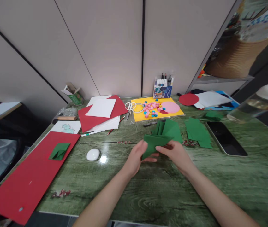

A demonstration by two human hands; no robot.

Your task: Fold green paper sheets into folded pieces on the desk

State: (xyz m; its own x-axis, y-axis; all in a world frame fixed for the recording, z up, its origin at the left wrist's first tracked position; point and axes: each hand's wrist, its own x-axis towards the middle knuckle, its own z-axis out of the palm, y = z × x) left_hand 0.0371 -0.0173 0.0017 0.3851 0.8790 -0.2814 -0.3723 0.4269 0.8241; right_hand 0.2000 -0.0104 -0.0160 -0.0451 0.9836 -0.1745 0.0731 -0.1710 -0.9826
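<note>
Both my hands meet at the middle of the green marbled table (148,192). My left hand (136,157) pinches the left edge of a folded green paper (155,143), thumb on top. My right hand (175,153) grips the same paper from the right, fingers curled over its fold. Just behind it lies a small stack of green paper pieces (168,127). More green sheets (197,132) lie to the right.
A long red sheet (29,176) with a folded green piece (59,150) lies at left, with a white oval object (93,154) beside it. Scissors (129,108), a yellow sheet with pompoms (151,110), a marker box (162,88), red and white papers (100,112) and a phone (226,138) sit behind.
</note>
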